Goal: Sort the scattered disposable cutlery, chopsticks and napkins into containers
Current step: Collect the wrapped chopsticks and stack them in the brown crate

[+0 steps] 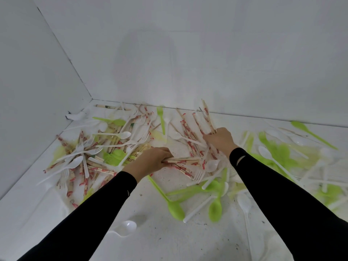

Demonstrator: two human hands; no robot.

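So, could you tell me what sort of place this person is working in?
Likely a staged recording corner, not a real kitchen: bare white wall panels meet a scuffed white surface, and paper-wrapped wooden chopsticks, white plastic forks and lime-green plastic spoons lie strewn across it.

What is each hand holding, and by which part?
Left hand grips a wrapped chopstick bundle at its left end; right hand grips another bundle near its lower end.
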